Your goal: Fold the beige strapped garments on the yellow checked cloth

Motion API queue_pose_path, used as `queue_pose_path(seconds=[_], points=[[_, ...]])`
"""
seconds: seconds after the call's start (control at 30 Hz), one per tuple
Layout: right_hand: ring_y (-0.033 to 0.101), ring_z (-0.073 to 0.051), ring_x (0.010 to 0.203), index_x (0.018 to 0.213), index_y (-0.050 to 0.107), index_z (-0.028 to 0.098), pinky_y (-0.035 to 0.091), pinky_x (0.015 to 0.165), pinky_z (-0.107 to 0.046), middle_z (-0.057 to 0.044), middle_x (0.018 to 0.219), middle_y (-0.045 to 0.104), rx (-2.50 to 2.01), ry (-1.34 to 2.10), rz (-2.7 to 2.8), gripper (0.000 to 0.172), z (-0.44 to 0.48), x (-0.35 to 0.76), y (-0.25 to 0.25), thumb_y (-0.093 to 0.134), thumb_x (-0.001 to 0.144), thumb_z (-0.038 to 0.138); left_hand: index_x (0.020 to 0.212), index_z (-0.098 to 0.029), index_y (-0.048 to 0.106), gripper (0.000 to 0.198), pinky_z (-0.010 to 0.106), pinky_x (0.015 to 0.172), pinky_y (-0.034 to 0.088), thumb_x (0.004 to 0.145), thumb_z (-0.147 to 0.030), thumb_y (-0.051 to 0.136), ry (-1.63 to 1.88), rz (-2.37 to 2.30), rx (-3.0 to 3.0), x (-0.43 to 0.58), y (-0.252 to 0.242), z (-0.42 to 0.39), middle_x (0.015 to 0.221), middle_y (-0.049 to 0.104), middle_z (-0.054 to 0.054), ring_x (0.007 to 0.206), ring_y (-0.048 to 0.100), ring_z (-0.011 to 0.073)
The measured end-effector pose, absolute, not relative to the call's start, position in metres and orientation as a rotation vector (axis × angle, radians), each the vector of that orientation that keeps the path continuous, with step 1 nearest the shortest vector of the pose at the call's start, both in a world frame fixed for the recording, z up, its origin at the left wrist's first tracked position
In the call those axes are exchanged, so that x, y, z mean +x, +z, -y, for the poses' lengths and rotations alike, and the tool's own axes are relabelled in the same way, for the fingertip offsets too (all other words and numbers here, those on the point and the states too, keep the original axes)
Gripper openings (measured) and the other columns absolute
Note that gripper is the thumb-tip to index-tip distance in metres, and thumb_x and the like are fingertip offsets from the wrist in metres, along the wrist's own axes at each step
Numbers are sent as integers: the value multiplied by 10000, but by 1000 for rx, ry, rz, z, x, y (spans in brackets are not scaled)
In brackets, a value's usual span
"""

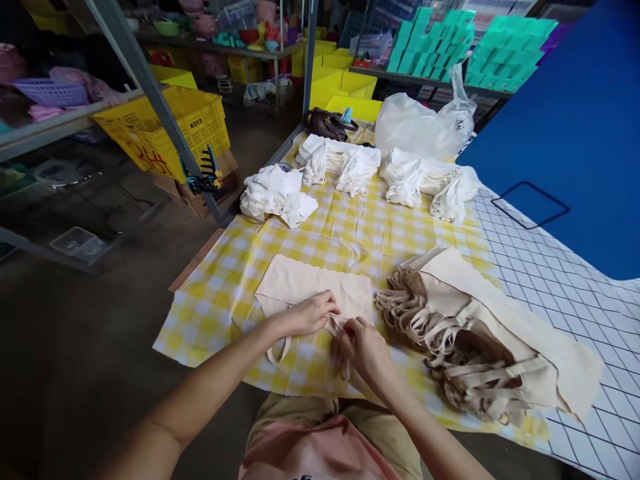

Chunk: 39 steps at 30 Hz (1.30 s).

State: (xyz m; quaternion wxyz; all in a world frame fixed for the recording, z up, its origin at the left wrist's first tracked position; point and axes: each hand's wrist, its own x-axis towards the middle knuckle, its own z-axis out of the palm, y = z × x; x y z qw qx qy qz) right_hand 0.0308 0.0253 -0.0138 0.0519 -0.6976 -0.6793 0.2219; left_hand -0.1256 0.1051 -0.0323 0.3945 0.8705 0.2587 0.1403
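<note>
A beige strapped garment [315,280], like a bra top, lies flat on the yellow checked tablecloth [210,313] in front of me. My left hand [314,313] rests on its lower middle, fingers pinched on the fabric edge. Just to the right, my right hand [364,341] is closed on the same edge near a strap, its fingertips partly hidden. One strap loop hangs below the garment at the left. Beside my right hand lies a thick stack of beige strapped garments [505,320], straps bunched toward me.
White garments in folded stacks [340,160] and a loose white pile [277,190] lie farther back. Behind them are a clear plastic bag [420,123] and a dark handbag [327,125]. A metal post [160,100] and yellow crate [170,130] stand left; a blue panel [565,147] rises right.
</note>
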Motion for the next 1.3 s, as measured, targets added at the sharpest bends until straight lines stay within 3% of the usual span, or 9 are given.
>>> queue_pose_path(seconds=[0.23,0.4,0.63,0.93,1.1,1.3], points=[[551,-157,578,743,600,196,338,558,-225,-23,624,618,-2030,809,1797,223,-50,49,-14,400,811,270,892,-144,629,177,229,719,443,804,-108,479,431,-799,2108,-118,-32,-107,896,530,41,777,536,123],[559,-158,598,735,607,194,335,570,-223,-28,625,625,-2048,745,1772,229,-67,53,-19,404,814,261,749,-145,638,61,218,629,430,757,-156,579,473,-969,1963,-113,-38,-112,804,533,11,653,513,94],[593,-178,680,787,645,186,303,563,-230,-77,716,675,-2193,644,1824,248,-81,52,-22,411,840,248,672,-147,621,41,226,643,438,710,-152,606,439,-1067,1994,-108,-41,-117,766,542,6,667,532,110],[608,-197,732,816,645,186,294,566,-241,-103,791,694,-2226,613,1874,270,-82,52,-21,393,862,270,890,-159,625,240,275,777,450,725,-57,483,405,-1114,2158,-125,-38,-111,911,545,44,858,556,169],[610,-196,747,848,647,189,298,575,-242,-99,813,695,-2241,620,1880,275,-81,51,-20,389,866,283,1068,-169,565,383,339,876,426,701,-63,541,528,-1471,2226,-154,-37,-86,1012,498,68,984,486,214],[609,-194,752,852,655,193,299,582,-241,-90,815,696,-2280,616,1864,266,-81,49,-21,409,860,292,1016,-187,598,261,323,844,428,777,-113,525,432,-1638,2406,-172,-36,-65,929,547,45,924,493,196]])
